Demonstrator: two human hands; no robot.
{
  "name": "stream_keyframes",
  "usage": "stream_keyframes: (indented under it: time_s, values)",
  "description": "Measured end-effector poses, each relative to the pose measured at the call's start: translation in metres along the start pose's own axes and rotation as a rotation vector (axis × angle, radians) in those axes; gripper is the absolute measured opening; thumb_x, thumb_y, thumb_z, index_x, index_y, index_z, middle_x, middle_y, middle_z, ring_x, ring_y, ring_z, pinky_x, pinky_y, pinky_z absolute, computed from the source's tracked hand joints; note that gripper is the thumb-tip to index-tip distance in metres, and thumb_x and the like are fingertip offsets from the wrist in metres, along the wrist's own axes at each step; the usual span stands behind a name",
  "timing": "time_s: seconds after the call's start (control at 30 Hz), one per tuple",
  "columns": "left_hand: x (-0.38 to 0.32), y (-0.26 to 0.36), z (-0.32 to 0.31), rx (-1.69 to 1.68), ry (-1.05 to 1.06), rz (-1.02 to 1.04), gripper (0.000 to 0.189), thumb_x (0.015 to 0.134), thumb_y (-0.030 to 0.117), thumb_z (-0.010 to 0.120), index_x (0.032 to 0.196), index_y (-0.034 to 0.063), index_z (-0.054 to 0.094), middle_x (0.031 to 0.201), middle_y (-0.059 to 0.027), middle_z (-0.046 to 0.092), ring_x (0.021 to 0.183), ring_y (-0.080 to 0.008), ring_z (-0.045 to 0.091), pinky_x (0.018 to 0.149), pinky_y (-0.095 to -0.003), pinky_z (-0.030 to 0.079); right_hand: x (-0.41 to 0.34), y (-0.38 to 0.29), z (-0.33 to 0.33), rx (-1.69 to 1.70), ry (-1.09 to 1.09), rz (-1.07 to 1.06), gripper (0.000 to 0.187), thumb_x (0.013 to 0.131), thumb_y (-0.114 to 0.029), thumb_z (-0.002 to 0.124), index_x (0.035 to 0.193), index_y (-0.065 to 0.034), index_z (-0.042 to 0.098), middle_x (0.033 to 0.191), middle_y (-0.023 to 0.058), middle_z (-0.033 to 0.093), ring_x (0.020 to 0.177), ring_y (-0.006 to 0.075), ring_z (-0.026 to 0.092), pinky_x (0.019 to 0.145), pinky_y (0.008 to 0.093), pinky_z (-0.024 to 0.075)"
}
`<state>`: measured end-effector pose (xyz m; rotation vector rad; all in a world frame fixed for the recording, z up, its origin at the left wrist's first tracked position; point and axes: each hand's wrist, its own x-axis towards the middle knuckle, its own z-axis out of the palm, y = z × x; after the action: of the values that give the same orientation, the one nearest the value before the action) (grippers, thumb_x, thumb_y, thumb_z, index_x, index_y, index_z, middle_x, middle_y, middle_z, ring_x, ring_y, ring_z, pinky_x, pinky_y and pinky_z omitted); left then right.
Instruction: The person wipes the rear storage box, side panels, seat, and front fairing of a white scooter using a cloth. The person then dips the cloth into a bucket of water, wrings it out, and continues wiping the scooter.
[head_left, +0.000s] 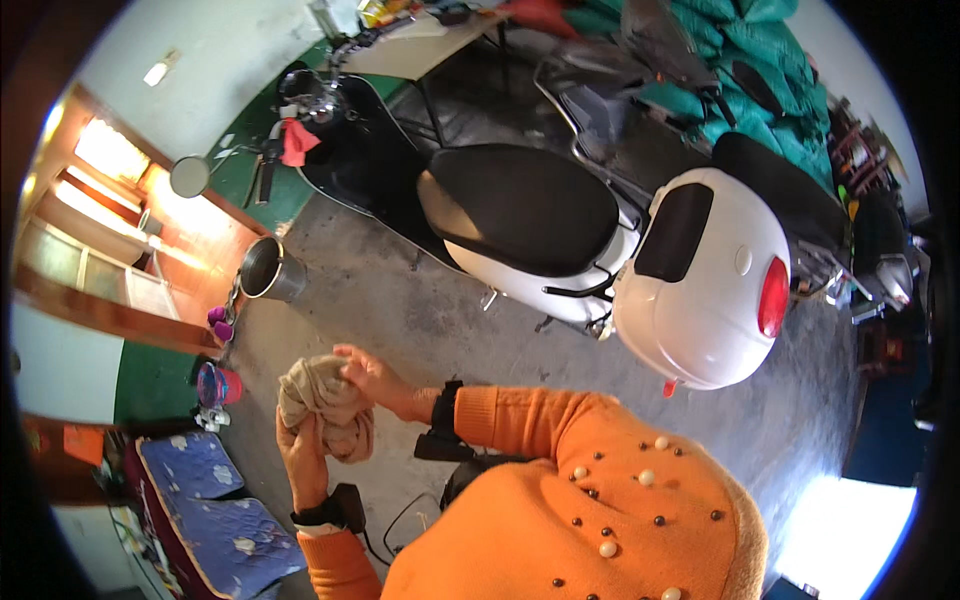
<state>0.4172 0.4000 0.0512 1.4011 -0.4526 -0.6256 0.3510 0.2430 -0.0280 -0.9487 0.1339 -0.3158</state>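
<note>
A beige cloth (322, 401) is bunched and twisted into a loose bundle in front of me, above the concrete floor. From below, my left hand (301, 457) grips the bundle, its thumb against the folds. My right hand (382, 382) holds the cloth's upper right side, with some fingertips raised at its edge. Parts of both hands are hidden by the folds. Dark straps circle both wrists.
A metal bucket (274, 271) stands near the doorway, with a pink bucket (220, 384) closer. A white scooter (525, 214) with a rear top box (701, 281) is parked ahead to the right. Blue floral padding (217, 517) covers a seat at left. A table (420, 49) stands behind the scooter.
</note>
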Motion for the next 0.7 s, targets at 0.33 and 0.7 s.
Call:
stream_keyframes:
  time_s: [0.33, 0.7]
  values:
    - [0.201, -0.004, 0.059, -0.347, -0.572, -0.485, 0.050, 0.098, 0.011, 0.052, 0.145, 0.0024, 0.035, 0.143, -0.0082, 0.045, 0.122, -0.0187, 0.050, 0.103, -0.0332, 0.038, 0.105, -0.055, -0.089, 0.036, 0.427, -0.395, 0.043, 0.089, -0.022, 0.061, 0.127, -0.0023, 0.053, 0.117, 0.0090, 0.065, 0.104, 0.0169, 0.062, 0.088, 0.0324, 0.0520]
    - [0.368, -0.047, 0.074, 0.442, -0.994, -0.310, 0.044, 0.097, 0.020, 0.057, 0.137, 0.0025, 0.049, 0.127, -0.0111, 0.059, 0.117, -0.0186, 0.054, 0.099, -0.0303, 0.043, 0.143, -0.081, -0.187, -0.126, 0.922, -0.319, 0.036, 0.095, -0.021, 0.053, 0.122, 0.0024, 0.056, 0.111, 0.0086, 0.065, 0.100, 0.0161, 0.062, 0.088, 0.0308, 0.0510]
